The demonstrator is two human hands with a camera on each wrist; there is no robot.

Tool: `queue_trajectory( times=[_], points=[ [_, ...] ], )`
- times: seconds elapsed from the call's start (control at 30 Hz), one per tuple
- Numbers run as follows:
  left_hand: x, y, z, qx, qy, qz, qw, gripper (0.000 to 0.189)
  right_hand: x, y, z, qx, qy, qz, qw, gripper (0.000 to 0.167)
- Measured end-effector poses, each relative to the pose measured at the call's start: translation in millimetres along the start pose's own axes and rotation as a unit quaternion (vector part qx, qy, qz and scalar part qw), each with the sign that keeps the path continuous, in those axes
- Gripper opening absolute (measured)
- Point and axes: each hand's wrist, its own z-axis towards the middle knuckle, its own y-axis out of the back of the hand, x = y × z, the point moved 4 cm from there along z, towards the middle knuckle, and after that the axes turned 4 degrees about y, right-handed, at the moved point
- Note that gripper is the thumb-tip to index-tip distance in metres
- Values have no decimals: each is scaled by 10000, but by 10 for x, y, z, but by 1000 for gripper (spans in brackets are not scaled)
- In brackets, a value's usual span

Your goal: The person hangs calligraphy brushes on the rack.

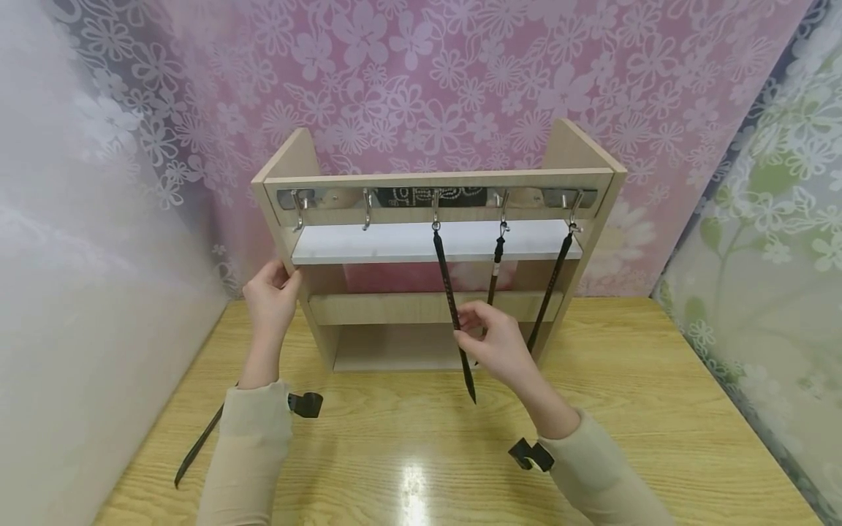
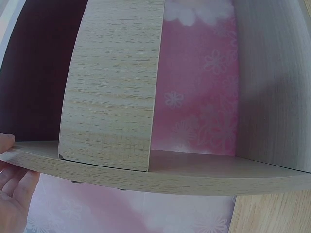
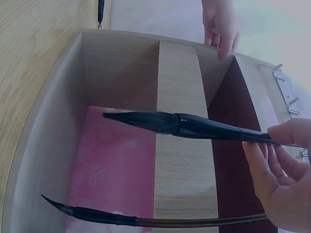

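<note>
A black calligraphy brush (image 1: pixel 448 285) hangs tip down from the middle hook (image 1: pixel 435 208) of a light wooden shelf unit (image 1: pixel 427 308). The thumb and fingers of my right hand (image 1: pixel 496 343) pinch its lower handle; in the right wrist view the dark bristles (image 3: pixel 141 121) point away from the hand. My left hand (image 1: pixel 271 298) grips the front edge of the unit's left side panel (image 2: pixel 194 183), thumb on one face and fingers on the other. Two more brushes, one brown-handled (image 1: pixel 493 281) and one black (image 1: pixel 551 288), hang from the hooks on the right.
Another dark brush (image 1: pixel 199 453) lies on the wooden table (image 1: pixel 395 453) at the left, partly hidden by my left sleeve. Two hooks (image 1: pixel 366 210) on the left of the metal strip carry nothing. A white shelf board (image 1: pixel 395 241) sits behind the hooks; patterned walls stand around.
</note>
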Motion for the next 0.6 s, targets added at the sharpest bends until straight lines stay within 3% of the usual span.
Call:
queue_trajectory(
  times=[0.1,0.3,0.6],
  points=[
    [-73,8,-26,2,-11,-4,10000,18,-18,-12,14,-1,-1,33,10000,26],
    [177,-27,62,28,10,-116,9999,17,-66,-48,46,8,-71,110,9999,27],
    [210,-25,63,19,-1,-84,10000,16,-161,-120,79,25,-419,125,9990,26]
  ],
)
